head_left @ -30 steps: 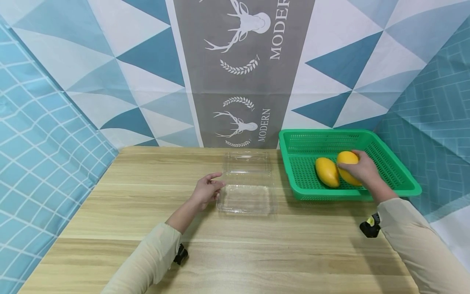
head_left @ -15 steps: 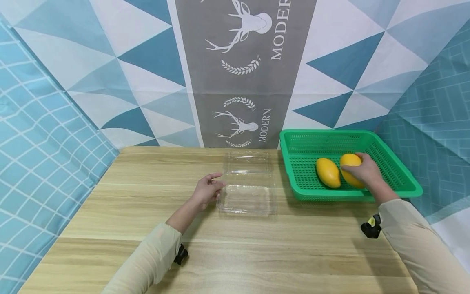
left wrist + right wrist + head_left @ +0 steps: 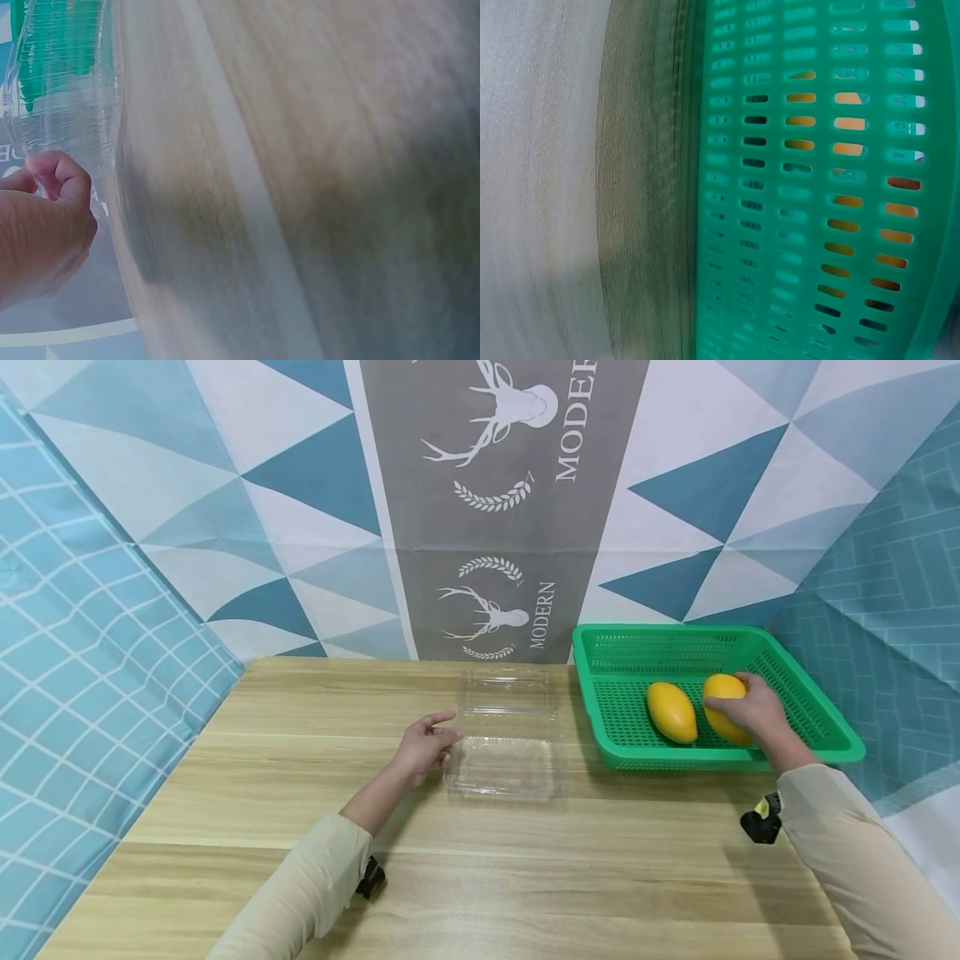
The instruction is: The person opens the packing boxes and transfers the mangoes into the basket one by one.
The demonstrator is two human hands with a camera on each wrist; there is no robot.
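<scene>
In the head view my left hand [image 3: 426,748] pinches the left edge of a clear plastic clamshell container [image 3: 506,767], which lies unfolded on the table. The left wrist view shows thumb and index finger on the rim of this container [image 3: 66,124]. My right hand [image 3: 759,712] grips a yellow mango [image 3: 726,727] inside a green basket [image 3: 600,718], the thumb on its near side. Just left of it lies a second mango [image 3: 671,713], a small gap between them. In the right wrist view the basket wall hides the hand; yellow shows through its slots.
The basket stands at the right back of the wooden table [image 3: 487,868], close to the patterned back wall covering [image 3: 491,527]. Blue tiled sheeting [image 3: 82,635] borders the left side. Black wrist devices sit under both sleeves.
My right hand has shifted a little to the right and towards me with the mango, widening the gap to the second mango. The left hand and container have stayed in place.
</scene>
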